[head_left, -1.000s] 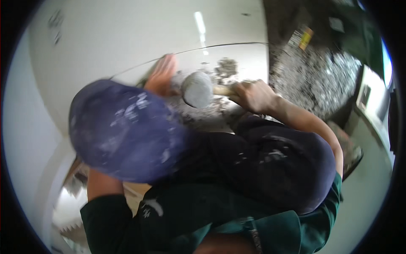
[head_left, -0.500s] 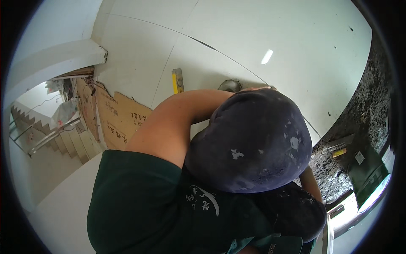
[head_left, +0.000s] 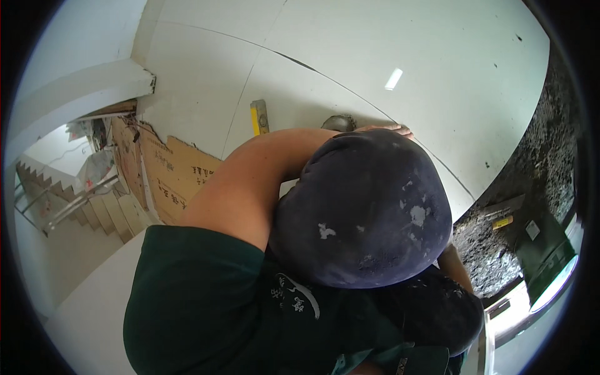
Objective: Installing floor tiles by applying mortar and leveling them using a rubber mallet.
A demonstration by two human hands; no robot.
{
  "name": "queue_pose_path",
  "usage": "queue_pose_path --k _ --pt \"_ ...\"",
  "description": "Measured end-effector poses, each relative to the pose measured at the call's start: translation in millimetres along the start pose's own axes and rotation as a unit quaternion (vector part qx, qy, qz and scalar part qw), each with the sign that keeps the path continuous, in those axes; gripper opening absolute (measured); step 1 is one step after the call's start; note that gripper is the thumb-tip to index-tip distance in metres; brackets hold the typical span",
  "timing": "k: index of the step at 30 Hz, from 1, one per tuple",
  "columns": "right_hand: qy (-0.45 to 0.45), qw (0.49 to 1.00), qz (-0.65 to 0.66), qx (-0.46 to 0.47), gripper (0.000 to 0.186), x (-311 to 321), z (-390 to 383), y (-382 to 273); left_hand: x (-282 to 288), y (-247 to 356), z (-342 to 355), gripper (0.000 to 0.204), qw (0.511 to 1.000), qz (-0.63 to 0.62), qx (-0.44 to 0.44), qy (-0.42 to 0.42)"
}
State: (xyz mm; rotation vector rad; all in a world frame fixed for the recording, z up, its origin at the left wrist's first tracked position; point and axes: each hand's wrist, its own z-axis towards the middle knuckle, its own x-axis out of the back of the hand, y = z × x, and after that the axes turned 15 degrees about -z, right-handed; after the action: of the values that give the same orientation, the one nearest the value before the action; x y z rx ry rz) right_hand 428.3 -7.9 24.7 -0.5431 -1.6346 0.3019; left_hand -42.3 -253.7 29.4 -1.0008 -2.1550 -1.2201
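Observation:
My left arm bends across the pale floor tile [head_left: 350, 56], and its wrist passes behind my raised knee [head_left: 369, 212] in dark, paint-spotted trousers. Beyond the knee, the fingers of my left hand [head_left: 400, 130] show, stretched out on the tile beside a thin dark joint. The palm is hidden. Only a strip of my right forearm [head_left: 456, 269] appears, at the knee's right; that hand is out of sight behind the knee. Next to my left forearm sits a round greyish object [head_left: 339, 122], partly covered, its kind unclear. A yellow and grey spirit level [head_left: 259, 117] lies further left.
Brown cardboard [head_left: 172, 175] covers floor at the left, near a stairwell with steps and a railing [head_left: 84, 200]. Rough dark mortar [head_left: 544, 144] borders the tile at the right, with a small yellow item [head_left: 502, 222] and a dark green bag [head_left: 547, 256] on it.
My knee has shifted slightly left in the picture. More of my left hand's fingers now shows past it, along with more of the tile joint at the right.

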Motion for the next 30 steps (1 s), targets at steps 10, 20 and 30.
queue_pose_path --k 10,20,30 --pt "-0.027 0.998 -0.049 -0.013 0.035 -4.1 -0.5 -3.5 -80.0 103.4 114.3 0.064 0.966 0.114 -0.227 -0.05" --pt "-0.179 0.973 -0.009 -0.145 0.045 -1.1 1.3 -17.2 -81.2 109.7 105.2 0.127 0.99 0.052 -0.132 0.024" --pt "-0.056 0.984 -0.006 -0.17 0.043 -20.6 -17.5 -14.8 -82.4 121.2 106.3 0.129 0.984 0.078 -0.158 -0.035"
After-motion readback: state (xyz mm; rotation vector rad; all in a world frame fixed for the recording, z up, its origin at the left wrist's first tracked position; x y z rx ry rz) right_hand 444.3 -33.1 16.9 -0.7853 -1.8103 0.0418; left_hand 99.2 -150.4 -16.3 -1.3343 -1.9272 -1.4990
